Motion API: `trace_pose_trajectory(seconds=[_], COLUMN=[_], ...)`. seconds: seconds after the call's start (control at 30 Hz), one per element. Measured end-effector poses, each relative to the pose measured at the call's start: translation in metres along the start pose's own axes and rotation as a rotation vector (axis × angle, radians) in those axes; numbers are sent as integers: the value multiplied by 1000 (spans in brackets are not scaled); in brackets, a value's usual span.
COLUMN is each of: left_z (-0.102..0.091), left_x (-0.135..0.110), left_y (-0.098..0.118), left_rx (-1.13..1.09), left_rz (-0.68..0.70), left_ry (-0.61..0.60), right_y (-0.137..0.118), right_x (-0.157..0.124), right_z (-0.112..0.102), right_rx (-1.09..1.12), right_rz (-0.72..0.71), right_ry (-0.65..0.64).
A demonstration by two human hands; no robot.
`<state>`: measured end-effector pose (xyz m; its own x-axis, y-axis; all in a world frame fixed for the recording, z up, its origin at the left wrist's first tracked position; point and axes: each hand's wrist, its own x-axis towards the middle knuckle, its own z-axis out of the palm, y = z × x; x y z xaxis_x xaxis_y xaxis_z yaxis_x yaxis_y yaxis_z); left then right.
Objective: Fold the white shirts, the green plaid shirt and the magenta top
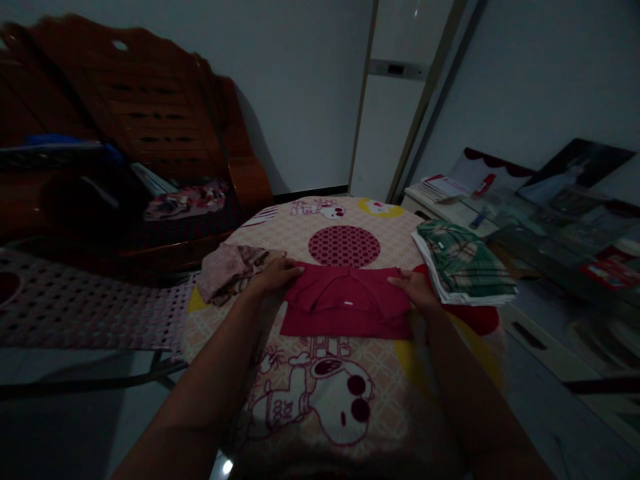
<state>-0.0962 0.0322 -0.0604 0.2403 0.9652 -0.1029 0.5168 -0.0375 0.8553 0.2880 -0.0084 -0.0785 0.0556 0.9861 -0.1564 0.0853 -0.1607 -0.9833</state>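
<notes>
A folded dark red shirt lies collar-up in the middle of a round table covered with a cartoon-print cloth. My left hand rests on the shirt's upper left corner, fingers curled over the edge. At the upper right corner my right hand presses down with its fingers closed together on the fabric. Both forearms reach in from the bottom of the view.
A crumpled beige patterned garment lies left of the shirt. A stack of folded clothes topped by a green plaid piece sits at the right. A wooden bench with clutter stands behind left; a low cabinet with papers is at the right.
</notes>
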Motion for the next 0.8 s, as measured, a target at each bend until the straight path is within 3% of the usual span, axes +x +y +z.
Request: trace_pose_trajectory(seconds=[0.13,0.3,0.4,0.5,0.7,0.8], left_z=[-1,0,-1,-2,1,-5], left_x=[-2,-5,-9,-11,-9,-7], left_y=[-2,-3,5,10,3,10], left_rx=[-10,-28,-42,-61,-23,54], left_rz=[-32,-77,-88,-56,-130,-129], left_ry=[-54,15,-68,-174,-95,-112], right_y=[2,2,0,-2,-3,-9], right_x=[0,1,-1,-4,-6,-11], right_z=[-1,-1,-2,-3,0,-1], right_rx=[-89,-214,-165,-152,-92,-22], right_rz=[-12,-100,-71,-52,-26,-11], right_ry=[35,70,-34,-57,-35,-12])
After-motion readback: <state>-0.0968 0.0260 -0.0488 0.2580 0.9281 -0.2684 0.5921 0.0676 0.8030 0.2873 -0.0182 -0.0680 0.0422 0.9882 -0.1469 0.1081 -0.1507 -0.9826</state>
